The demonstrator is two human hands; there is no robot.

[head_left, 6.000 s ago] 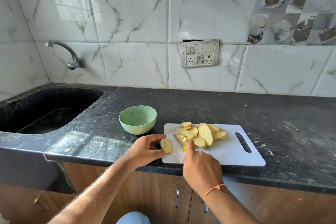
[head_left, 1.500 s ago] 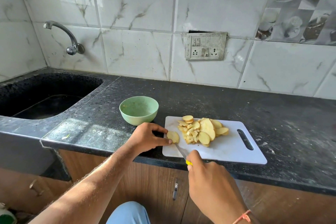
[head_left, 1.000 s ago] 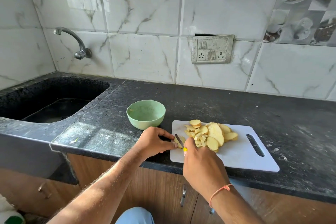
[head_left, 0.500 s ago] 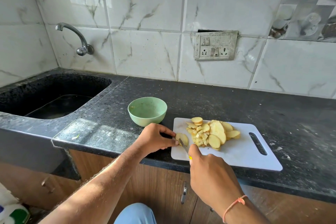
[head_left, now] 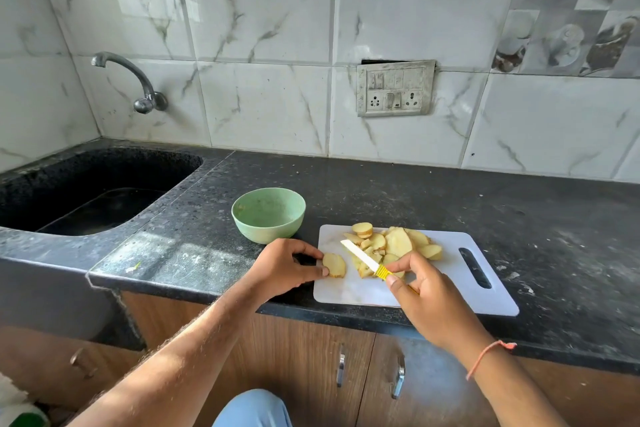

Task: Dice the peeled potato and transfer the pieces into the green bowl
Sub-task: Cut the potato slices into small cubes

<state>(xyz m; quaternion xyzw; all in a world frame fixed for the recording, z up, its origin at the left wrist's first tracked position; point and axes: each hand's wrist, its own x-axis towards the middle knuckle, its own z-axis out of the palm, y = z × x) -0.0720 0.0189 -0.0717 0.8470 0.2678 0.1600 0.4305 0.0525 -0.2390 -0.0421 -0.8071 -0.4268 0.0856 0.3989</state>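
Observation:
A white cutting board (head_left: 446, 291) lies on the black counter near its front edge. On it is a heap of potato slices and small cut pieces (head_left: 398, 243). My left hand (head_left: 284, 267) pinches one potato slice (head_left: 334, 265) at the board's left edge. My right hand (head_left: 429, 295) grips a small knife (head_left: 363, 258) by its yellow handle, the white blade raised and pointing up-left over the pieces. The green bowl (head_left: 268, 213) stands just left of the board, behind my left hand, and looks empty of potato.
A black sink (head_left: 86, 198) is sunk into the counter at the left, with a tap (head_left: 138, 87) on the tiled wall above. A switch and socket plate (head_left: 396, 88) sits on the wall behind the board. Cabinet doors with metal handles (head_left: 341, 366) are below the counter.
My right hand has lifted the knife off the slice and swung the blade up over the heap. My left hand still holds the same slice at the board's left edge.

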